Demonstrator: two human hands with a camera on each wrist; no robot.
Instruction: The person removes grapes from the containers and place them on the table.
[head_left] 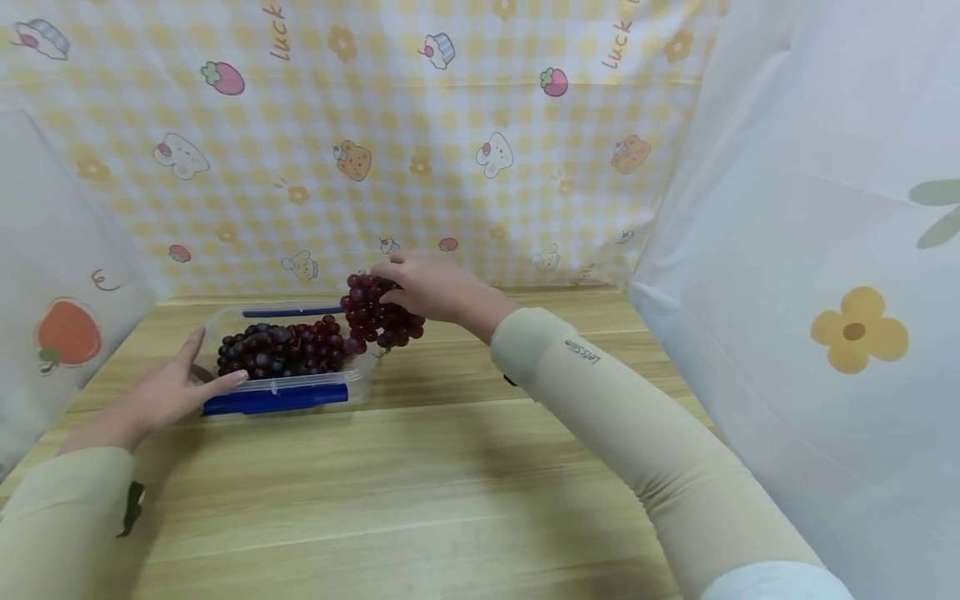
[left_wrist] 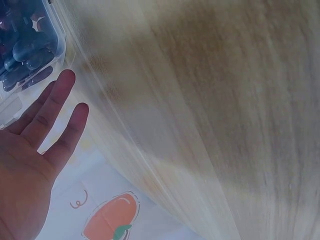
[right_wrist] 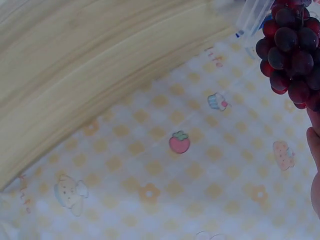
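Observation:
A clear plastic box (head_left: 303, 382) with blue clips stands at the left back of the table, holding dark grapes (head_left: 255, 354) and redder grapes (head_left: 324, 340). At its left end is my left hand (head_left: 157, 400), thumb along the front rim and fingers spread by the side. Extended fingers (left_wrist: 50, 112) show beside the box's corner in the left wrist view. My right hand (head_left: 438, 287) grips a bunch of red grapes (head_left: 371, 310) from above, at the box's right end. That bunch hangs at the upper right of the right wrist view, hiding part of the hand.
Beneath everything is a wood-grain tabletop (head_left: 420, 492). A yellow checked cloth (head_left: 450, 125) with printed figures hangs behind it. White cloth walls (head_left: 787, 208) close off the right and left sides.

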